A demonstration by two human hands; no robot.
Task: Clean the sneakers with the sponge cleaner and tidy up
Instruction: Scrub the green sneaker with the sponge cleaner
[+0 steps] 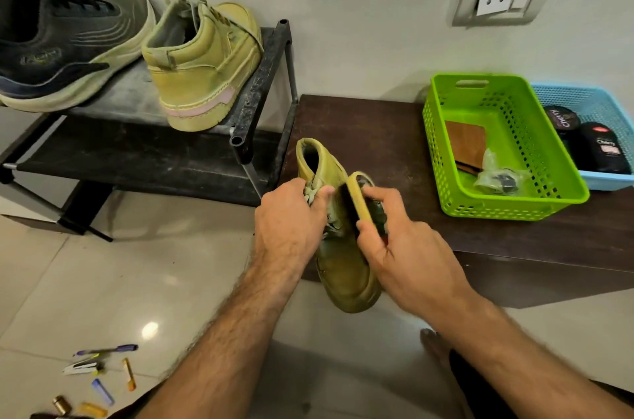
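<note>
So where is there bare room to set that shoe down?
Bare dark bench top lies between the shoe rack and the green basket, behind the held shoe. The rack's lower shelf looks free. Its top tier is crowded by the dark sneaker and the matching boot.

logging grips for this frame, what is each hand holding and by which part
The left hand holds the olive-green leather sneaker by its laced upper. The right hand holds the tan wooden-backed brush by its long edges.
</note>
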